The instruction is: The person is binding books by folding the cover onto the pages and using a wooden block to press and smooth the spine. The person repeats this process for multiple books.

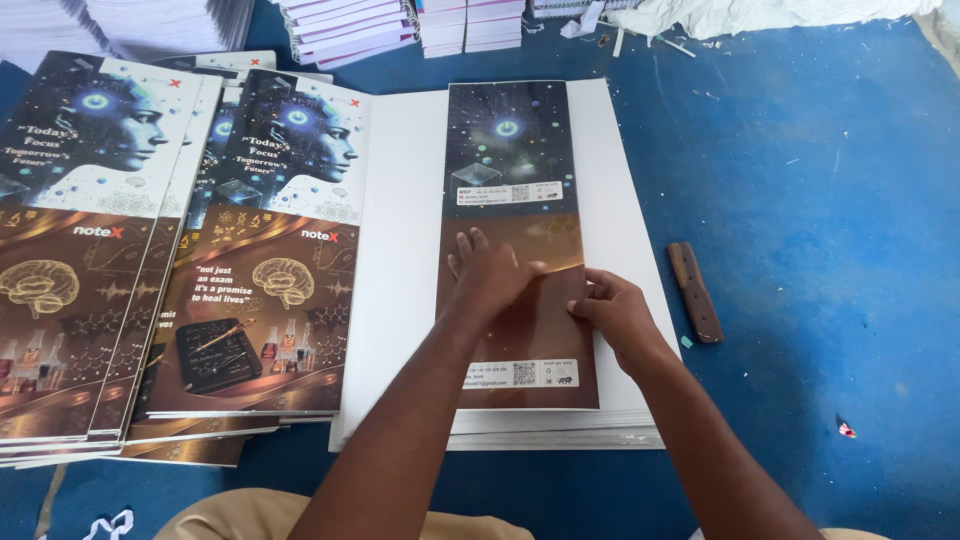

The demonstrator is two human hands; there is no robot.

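The left hand (490,268) is laid flat, palm down, on a long printed cover sheet (515,190), with the fingers spread and pointing away from the person. The right hand (612,310) is set at the sheet's right edge, its fingers curled and the edge pinched between thumb and fingertips; how firmly it is gripped cannot be told. The cover sheet, dark and starry in its upper half and brown in its lower half, is placed lengthwise on top of a stack of white paper (400,200), toward that stack's right side. Both hands are met over the sheet's lower, brown half, close to each other.

To the left of the white stack, overlapping piles of printed covers (270,250) showing a blue head and a brain drawing are spread out, partly lying over the stack's left edge. To the right of the stack, near the right hand but apart from it, a small wooden tool (696,292) is seen on the blue floor covering (820,200). Beyond the stack, bundles of bound books (350,30) are heaped.
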